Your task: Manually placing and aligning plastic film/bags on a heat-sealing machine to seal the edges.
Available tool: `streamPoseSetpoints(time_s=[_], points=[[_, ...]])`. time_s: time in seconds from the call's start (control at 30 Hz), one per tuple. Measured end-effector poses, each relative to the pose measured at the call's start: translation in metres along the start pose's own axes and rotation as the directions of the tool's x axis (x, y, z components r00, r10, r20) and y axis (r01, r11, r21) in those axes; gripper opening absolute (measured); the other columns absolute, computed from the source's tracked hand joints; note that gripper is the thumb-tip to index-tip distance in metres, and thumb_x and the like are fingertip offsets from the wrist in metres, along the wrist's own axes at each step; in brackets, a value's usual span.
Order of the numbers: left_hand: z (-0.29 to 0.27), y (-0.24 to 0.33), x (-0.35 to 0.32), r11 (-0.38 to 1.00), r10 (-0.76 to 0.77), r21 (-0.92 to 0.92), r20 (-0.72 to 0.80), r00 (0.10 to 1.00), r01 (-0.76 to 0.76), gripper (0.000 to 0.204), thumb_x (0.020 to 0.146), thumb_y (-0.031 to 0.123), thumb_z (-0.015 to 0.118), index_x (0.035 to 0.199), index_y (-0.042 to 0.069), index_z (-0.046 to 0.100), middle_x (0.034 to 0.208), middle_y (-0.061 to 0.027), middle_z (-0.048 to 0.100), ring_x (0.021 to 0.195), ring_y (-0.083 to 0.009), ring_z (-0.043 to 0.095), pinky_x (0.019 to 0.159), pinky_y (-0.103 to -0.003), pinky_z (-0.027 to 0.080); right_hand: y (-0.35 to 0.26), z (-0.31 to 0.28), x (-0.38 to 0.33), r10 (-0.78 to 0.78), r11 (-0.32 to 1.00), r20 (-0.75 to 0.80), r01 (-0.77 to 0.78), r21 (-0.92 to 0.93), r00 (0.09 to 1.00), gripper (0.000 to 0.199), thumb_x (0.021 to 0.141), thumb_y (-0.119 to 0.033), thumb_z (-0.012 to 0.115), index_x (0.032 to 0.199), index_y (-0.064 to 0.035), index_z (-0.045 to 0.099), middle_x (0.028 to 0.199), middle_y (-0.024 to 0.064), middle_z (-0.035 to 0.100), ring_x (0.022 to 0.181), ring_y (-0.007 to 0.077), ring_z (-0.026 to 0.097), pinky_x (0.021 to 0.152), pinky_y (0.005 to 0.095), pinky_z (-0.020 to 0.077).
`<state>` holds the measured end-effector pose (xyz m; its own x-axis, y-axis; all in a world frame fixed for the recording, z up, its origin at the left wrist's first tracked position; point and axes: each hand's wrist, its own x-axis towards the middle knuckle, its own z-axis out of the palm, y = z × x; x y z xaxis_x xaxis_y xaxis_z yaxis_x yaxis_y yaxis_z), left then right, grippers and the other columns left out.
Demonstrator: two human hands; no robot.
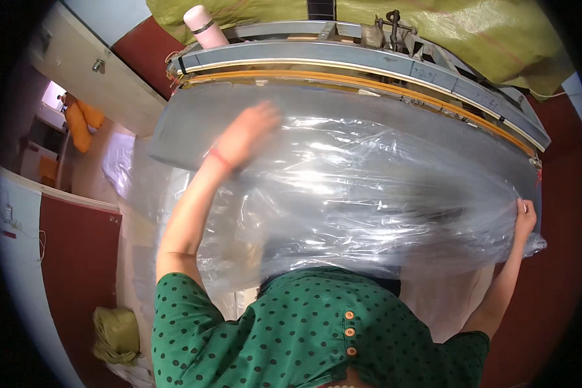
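Note:
A wide sheet of clear plastic film (343, 187) spreads over a grey-topped table (200, 116) and hangs down over its near side, creased and shiny. At the film's right edge my right hand (526, 216) is closed, pinching the plastic between thumb and fingers. My left hand (249, 132), with a red band at the wrist, is over the table beside the film's far left part. Motion blurs its fingers, so their pose and any touch on the film cannot be made out.
A long metal frame (271, 55) with an orange strip (317, 76) runs along the table's far side. A pink bottle (204, 27) stands by its left end, and a clamp (394, 32) sits on it. Yellow-green sheeting (472, 32) lies behind. An open door (97, 64) is at left.

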<state>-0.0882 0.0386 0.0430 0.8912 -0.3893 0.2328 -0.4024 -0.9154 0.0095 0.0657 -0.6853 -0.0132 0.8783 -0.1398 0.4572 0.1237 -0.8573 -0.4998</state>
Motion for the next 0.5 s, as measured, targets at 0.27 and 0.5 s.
streamPoseSetpoints(time_s=[0.27, 0.5], points=[[0.029, -0.021, -0.009, 0.778, -0.621, 0.113, -0.011, 0.784, 0.618, 0.043, 0.084, 0.026, 0.047, 0.122, 0.005, 0.041, 0.129, -0.0143, 0.036, 0.123, -0.0296, 0.028, 0.1, -0.039, 0.025, 0.031, -0.012, 0.01, 0.035, 0.998, 0.005, -0.035, -0.052, 0.999, 0.026, 0.08, -0.027, 0.058, 0.077, -0.0009, 0.053, 0.062, 0.0058, 0.047, 0.06, 0.0122, 0.041, 0.059, 0.026, 0.0384], [-0.025, 0.057, -0.034, 0.428, -0.789, -0.722, -0.004, 0.614, 0.545, 0.021, 0.086, 0.015, 0.044, 0.085, -0.002, 0.058, 0.082, -0.0082, 0.059, 0.075, -0.0133, 0.055, 0.066, -0.024, 0.043, 0.034, -0.021, 0.006, 0.004, 0.981, 0.015, -0.001, -0.193, 1.0, 0.031, 0.081, -0.033, 0.056, 0.079, -0.002, 0.055, 0.066, 0.0076, 0.054, 0.062, 0.0134, 0.046, 0.061, 0.0279, 0.0405]])
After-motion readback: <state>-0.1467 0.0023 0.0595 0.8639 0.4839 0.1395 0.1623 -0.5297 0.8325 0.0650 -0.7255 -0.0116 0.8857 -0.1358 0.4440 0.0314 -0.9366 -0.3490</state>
